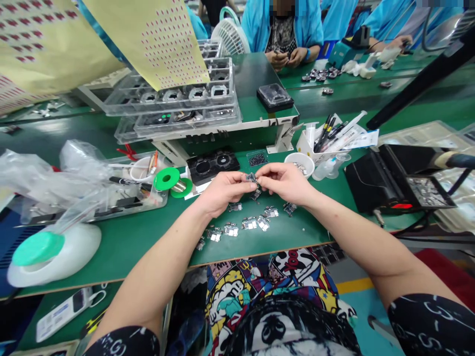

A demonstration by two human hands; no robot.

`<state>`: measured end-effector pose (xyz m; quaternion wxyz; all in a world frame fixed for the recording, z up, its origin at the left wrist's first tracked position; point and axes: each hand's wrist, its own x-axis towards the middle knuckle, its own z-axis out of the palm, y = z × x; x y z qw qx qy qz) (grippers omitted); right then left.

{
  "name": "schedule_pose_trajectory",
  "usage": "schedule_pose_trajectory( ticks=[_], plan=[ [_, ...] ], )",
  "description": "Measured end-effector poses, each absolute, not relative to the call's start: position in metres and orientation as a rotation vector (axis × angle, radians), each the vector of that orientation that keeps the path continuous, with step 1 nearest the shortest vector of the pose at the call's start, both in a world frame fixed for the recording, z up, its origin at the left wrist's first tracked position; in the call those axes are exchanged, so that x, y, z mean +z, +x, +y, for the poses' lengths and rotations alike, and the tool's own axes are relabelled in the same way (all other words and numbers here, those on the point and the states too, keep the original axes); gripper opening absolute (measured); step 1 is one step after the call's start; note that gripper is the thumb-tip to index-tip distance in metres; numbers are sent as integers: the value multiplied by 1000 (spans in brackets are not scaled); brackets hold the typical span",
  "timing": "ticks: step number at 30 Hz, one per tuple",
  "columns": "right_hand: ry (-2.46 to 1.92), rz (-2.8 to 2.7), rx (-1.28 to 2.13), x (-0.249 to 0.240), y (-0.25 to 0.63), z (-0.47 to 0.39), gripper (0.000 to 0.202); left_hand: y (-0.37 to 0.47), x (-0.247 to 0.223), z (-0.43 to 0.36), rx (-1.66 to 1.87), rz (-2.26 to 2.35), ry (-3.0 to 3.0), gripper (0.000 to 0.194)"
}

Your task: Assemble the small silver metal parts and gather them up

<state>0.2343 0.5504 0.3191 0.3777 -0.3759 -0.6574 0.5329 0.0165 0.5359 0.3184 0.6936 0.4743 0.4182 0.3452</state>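
Between my two hands, above the green work mat, is a small electronic module [251,177] with a dark and metallic surface. My left hand [225,190] pinches it from the left with thumb and forefinger. From the right, the fingertips of my right hand [284,182] close on its edge; the exact grip is partly hidden. Just below my fingers lies another dark module [256,195]. Several similar silvery modules [250,223] lie in a loose row nearer the table edge, and one more module [289,208] rests under my right wrist.
Behind my hands are a tray of tiny screws [257,158], a white cup [301,162] and a black fixture [213,165]. Solder wire [180,186] stands left, near a white bottle [55,252]. A black machine [389,183] sits right. Across the bench a person in blue [282,34] works.
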Motion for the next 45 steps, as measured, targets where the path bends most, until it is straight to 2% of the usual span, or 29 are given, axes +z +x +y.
schedule_pose_trajectory(
  ticks=[9, 17, 21, 30, 38, 45],
  plan=[
    [-963, -1652, 1485, 314, 230, 548, 35, 20, 312, 535, 827, 1061, 1197, 44],
    [-1009, -1636, 1506, 317, 232, 550, 27, 19, 318, 531, 711, 1140, 1400, 46],
    [-1032, -1661, 1548, 317, 235, 550, 24, 16, 321, 536, 869, 1175, 1314, 47],
    [-1021, -1734, 1486, 319, 236, 550, 22, 14, 316, 540, 877, 1140, 1208, 26],
    [-1045, -1748, 1558, 325, 239, 550, 27, 10, 314, 540, 836, 1060, 1214, 25],
    [-1040, -1772, 1564, 328, 242, 550, 24, 11, 316, 539, 836, 1058, 1308, 28]
  ],
)
